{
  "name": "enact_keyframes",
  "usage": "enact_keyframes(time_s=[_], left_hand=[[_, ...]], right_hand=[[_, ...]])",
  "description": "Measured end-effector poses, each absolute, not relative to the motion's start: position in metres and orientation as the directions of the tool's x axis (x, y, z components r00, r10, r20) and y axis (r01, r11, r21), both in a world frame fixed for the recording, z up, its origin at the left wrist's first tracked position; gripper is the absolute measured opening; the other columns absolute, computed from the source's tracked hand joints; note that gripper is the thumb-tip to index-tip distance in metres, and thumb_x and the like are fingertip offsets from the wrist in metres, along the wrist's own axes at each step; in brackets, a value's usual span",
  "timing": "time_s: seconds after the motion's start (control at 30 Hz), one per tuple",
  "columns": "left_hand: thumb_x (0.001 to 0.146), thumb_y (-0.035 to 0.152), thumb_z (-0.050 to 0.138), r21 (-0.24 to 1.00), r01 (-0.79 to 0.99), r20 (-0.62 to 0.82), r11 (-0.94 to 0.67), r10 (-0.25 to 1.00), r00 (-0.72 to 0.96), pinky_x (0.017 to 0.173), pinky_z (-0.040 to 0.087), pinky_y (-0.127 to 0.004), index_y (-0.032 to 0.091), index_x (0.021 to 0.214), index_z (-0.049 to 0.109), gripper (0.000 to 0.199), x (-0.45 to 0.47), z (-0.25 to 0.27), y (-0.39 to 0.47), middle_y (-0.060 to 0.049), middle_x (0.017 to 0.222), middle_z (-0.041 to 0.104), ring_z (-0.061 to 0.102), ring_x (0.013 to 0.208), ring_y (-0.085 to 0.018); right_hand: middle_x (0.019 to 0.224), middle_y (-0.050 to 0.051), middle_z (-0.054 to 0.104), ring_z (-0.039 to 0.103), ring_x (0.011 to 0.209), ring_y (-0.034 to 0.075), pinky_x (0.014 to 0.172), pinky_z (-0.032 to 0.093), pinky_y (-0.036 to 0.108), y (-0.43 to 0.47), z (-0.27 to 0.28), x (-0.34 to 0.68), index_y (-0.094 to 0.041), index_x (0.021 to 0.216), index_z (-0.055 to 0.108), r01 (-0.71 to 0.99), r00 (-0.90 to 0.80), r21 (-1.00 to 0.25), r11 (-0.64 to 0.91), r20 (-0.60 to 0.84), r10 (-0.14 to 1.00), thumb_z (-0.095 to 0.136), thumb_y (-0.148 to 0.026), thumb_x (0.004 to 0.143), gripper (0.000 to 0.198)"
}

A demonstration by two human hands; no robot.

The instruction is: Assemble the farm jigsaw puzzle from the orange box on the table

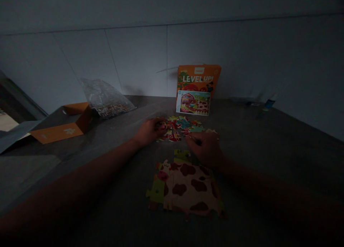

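Both of my hands reach into a heap of loose jigsaw puzzle pieces (183, 123) on the dark tabletop. At the heap's left edge, my left hand (150, 130) has its fingers curled over pieces; whether one is pinched is too dark to see. My right hand (205, 146) lies at the near right side of the heap with bent fingers, their tips touching pieces. Nearer to me lies a joined section of puzzle (185, 189) showing a white cow with brown patches, a green part at its left and top.
Behind the heap a picture card (194, 103) leans on an orange "LEVEL UP!" box (199, 77). An open orange box tray (60, 130) and a clear plastic bag (107, 100) stand at the left. A small blue-labelled bottle (269, 103) is at the far right, near the wall.
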State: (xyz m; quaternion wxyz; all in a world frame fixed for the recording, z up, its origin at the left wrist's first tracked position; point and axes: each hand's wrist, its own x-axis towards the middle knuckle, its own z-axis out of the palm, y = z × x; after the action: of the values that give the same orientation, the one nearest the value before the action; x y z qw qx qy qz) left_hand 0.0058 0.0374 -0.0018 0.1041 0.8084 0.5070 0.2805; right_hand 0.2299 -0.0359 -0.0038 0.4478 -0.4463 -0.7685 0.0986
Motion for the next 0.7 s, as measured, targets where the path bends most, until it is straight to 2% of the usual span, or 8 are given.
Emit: enact_keyframes(time_s=[0.1,0.23,0.33,0.4,0.47,0.5,0.6,0.7], left_hand=[[0.078,0.036,0.067,0.474,0.767,0.396,-0.432,0.883,0.252,0.088,0.051,-0.035,0.015,0.12,0.062,0.047,0.005,-0.001,0.037,-0.011,0.112,0.065,0.064,0.098,-0.025],[0.08,0.023,0.062,0.515,0.686,0.551,-0.514,0.811,0.194,0.09,0.051,-0.037,0.015,0.122,0.059,0.044,0.009,0.004,0.029,-0.012,0.114,0.061,0.062,0.098,-0.023],[0.082,0.026,0.061,0.677,0.457,0.566,-0.577,0.805,0.177,0.079,0.055,-0.034,0.016,0.128,0.054,0.047,0.018,0.006,0.017,-0.011,0.113,0.062,0.065,0.089,-0.02],[0.082,0.028,0.063,0.773,0.272,0.534,-0.574,0.819,0.211,0.074,0.056,-0.032,0.017,0.129,0.052,0.049,0.027,0.007,0.006,-0.01,0.111,0.064,0.066,0.085,-0.019],[0.08,0.028,0.065,0.815,0.134,0.516,-0.564,0.812,0.273,0.08,0.056,-0.033,0.016,0.127,0.053,0.049,0.036,0.006,-0.006,-0.01,0.114,0.064,0.066,0.092,-0.02],[0.08,0.027,0.066,0.821,0.097,0.514,-0.563,0.802,0.306,0.084,0.055,-0.033,0.016,0.125,0.055,0.048,0.039,0.006,-0.01,-0.011,0.117,0.064,0.066,0.097,-0.021],[0.081,0.028,0.066,0.832,0.07,0.503,-0.551,0.801,0.326,0.085,0.056,-0.034,0.016,0.12,0.059,0.042,0.045,0.007,-0.016,-0.012,0.119,0.064,0.066,0.099,-0.023],[0.084,0.03,0.062,0.882,0.067,0.455,-0.467,0.879,0.143,0.071,0.059,-0.033,0.016,0.123,0.054,0.041,0.042,0.009,-0.01,-0.01,0.103,0.069,0.069,0.083,-0.021]], right_hand=[[0.047,-0.006,0.022,0.025,0.047,0.008,0.049,0.021,0.026,-0.034,-0.005,0.23,-0.021,0.051,0.022,0.601,-0.189,-0.563,0.567,0.589,0.786,0.049,-0.029,0.082,0.042],[0.047,-0.006,0.024,0.027,0.046,0.008,0.049,0.022,0.027,-0.033,-0.005,0.231,-0.021,0.05,0.024,0.602,-0.17,-0.572,0.558,0.591,0.789,0.05,-0.03,0.083,0.043],[0.05,-0.005,0.042,0.038,0.049,0.01,0.051,0.029,0.025,-0.034,-0.003,0.229,-0.02,0.057,0.042,0.569,-0.109,-0.641,0.514,0.561,0.82,0.055,-0.036,0.084,0.034],[0.058,-0.003,0.056,0.047,0.053,0.012,0.053,0.034,0.025,-0.035,-0.002,0.226,-0.019,0.076,0.057,0.521,-0.088,-0.712,0.47,0.503,0.86,0.061,-0.04,0.082,0.022],[0.069,-0.001,0.064,0.054,0.059,0.013,0.056,0.039,0.025,-0.036,-0.002,0.225,-0.019,0.092,0.062,0.486,-0.123,-0.751,0.448,0.448,0.885,0.063,-0.042,0.081,0.025],[0.072,0.001,0.066,0.056,0.061,0.014,0.058,0.04,0.026,-0.036,-0.002,0.225,-0.019,0.093,0.063,0.481,-0.15,-0.751,0.452,0.437,0.887,0.062,-0.041,0.082,0.025],[0.072,0.002,0.065,0.056,0.064,0.015,0.059,0.04,0.027,-0.035,-0.003,0.226,-0.018,0.081,0.062,0.484,-0.198,-0.73,0.483,0.446,0.873,0.057,-0.04,0.085,0.023],[0.064,0.0,0.059,0.052,0.06,0.014,0.056,0.037,0.027,-0.031,-0.006,0.229,-0.019,0.071,0.057,0.482,-0.159,-0.74,0.469,0.453,0.877,0.054,-0.041,0.086,0.027]])
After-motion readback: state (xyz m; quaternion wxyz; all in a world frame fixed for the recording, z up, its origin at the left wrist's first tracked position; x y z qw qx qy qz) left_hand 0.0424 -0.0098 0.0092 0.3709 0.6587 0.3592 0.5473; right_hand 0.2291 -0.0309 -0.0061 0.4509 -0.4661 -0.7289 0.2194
